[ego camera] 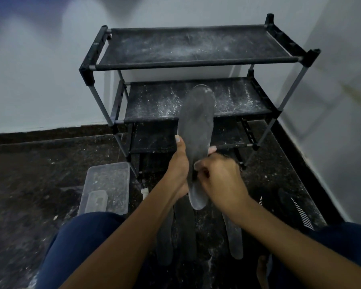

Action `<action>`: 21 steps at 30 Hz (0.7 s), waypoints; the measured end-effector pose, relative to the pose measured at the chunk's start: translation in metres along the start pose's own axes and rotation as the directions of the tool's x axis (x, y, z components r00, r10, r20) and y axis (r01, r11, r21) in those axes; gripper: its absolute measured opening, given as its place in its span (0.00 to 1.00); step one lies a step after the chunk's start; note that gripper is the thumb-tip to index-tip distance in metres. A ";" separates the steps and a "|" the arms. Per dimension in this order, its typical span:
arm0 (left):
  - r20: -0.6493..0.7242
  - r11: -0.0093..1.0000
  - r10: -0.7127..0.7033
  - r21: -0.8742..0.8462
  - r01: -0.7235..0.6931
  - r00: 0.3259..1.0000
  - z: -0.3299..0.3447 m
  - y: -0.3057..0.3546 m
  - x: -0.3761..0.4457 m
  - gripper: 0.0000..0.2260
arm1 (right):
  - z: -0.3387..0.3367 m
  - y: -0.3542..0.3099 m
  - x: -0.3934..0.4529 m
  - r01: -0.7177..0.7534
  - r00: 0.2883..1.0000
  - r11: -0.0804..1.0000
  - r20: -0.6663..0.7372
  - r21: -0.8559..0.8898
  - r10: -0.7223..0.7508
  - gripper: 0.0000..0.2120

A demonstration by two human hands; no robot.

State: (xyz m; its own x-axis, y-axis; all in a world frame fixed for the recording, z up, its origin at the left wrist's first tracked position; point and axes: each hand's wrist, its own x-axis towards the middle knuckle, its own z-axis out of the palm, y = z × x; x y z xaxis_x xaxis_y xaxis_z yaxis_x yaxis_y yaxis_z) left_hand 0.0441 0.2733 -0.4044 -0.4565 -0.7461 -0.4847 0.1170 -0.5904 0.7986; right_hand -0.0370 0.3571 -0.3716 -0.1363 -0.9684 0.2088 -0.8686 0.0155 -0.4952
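Note:
A long grey shoe insole (197,126) stands nearly upright in front of me, dusted with white powder. My left hand (178,170) grips its left edge from behind, thumb along the rim and fingertips showing on the right side. My right hand (219,178) has curled fingers pressed against the insole's lower middle; whether it pinches something small I cannot tell. Several more insoles (234,240) lie flat on the dark floor between my knees.
A black three-tier shoe rack (196,63) covered in white powder stands against the wall ahead. A clear plastic box (106,186) sits on the floor to the left. A dark shoe with white stripes (300,211) lies at the right. My blue-trousered knees frame the bottom.

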 end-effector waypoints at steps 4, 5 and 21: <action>0.092 0.996 -0.092 -0.008 0.094 0.991 0.002 0.009 -0.009 0.37 | -0.001 0.002 -0.002 0.021 0.999 0.999 -0.047 0.044 -0.019 0.06; 0.122 0.995 -0.096 -0.003 0.097 0.988 0.003 0.009 -0.010 0.36 | -0.004 0.006 0.004 0.015 0.995 0.999 -0.103 0.047 -0.010 0.06; 0.136 0.995 -0.039 -0.089 0.051 0.990 0.002 0.009 -0.009 0.41 | -0.002 0.000 0.004 0.061 0.998 0.996 -0.019 0.063 -0.060 0.07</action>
State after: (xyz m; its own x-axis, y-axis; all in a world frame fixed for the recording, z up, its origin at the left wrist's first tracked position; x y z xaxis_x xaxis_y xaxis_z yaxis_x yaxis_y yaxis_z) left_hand 0.0474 0.2753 -0.3916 -0.5764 -0.6738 -0.4623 0.1713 -0.6528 0.7379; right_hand -0.0385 0.3539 -0.3685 -0.0930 -0.9626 0.2544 -0.8438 -0.0594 -0.5333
